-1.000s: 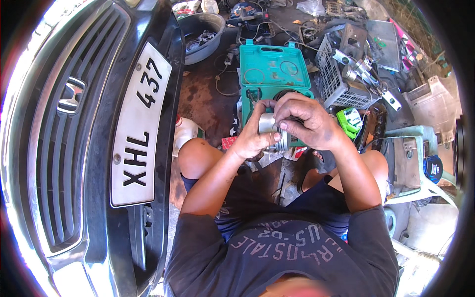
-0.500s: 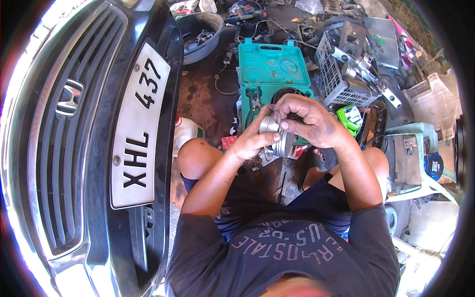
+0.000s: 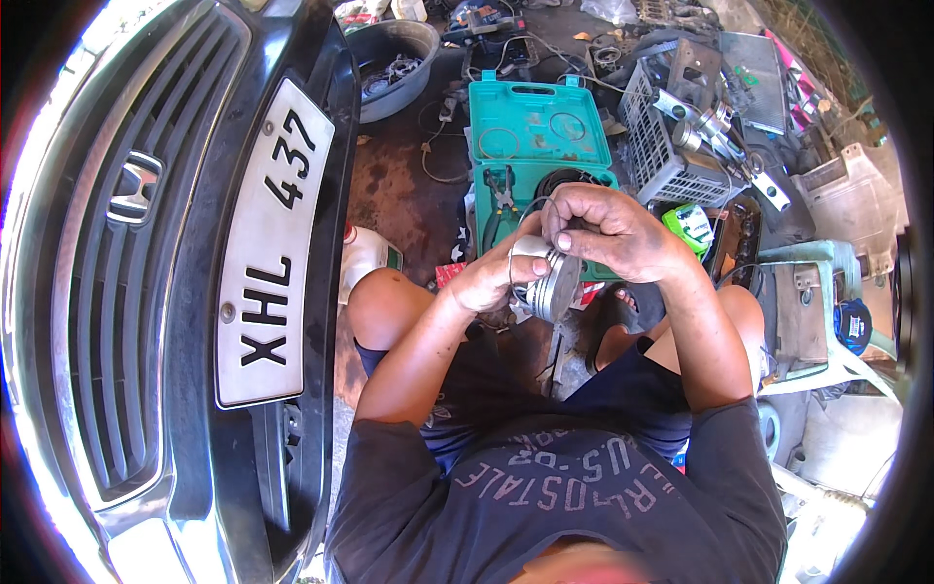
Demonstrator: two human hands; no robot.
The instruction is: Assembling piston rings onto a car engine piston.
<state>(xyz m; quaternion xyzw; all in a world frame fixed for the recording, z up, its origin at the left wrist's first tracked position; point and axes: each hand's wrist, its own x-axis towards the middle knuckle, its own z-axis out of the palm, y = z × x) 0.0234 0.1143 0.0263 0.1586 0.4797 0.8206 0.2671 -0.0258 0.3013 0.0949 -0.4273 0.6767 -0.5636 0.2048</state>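
Note:
A silvery engine piston [image 3: 551, 290] with grooves round its side is gripped in my left hand [image 3: 483, 284], the thumb lying across its side. My right hand [image 3: 611, 236] is closed at the piston's far right edge, thumb and fingers pinched together. From its fingertips a thin dark piston ring [image 3: 531, 206] curves up and left, partly hidden by the fingers. Just beyond my hands is an open teal tool case [image 3: 538, 125], with pliers [image 3: 502, 200] and a dark coil [image 3: 569, 181] in its near half.
A car's front bumper [image 3: 336, 195] rises close on my left. A white jug [image 3: 368, 255] stands beside my left knee. To the right are a grey crate [image 3: 650, 136] with pistons and rods on top, a green-and-white pack [image 3: 689, 232] and a pale green chair [image 3: 827, 365].
The piston has tilted and come slightly nearer to me, showing more of its grooved side. My right fingers have lifted a little from it, and the ring's thin arc shows above them.

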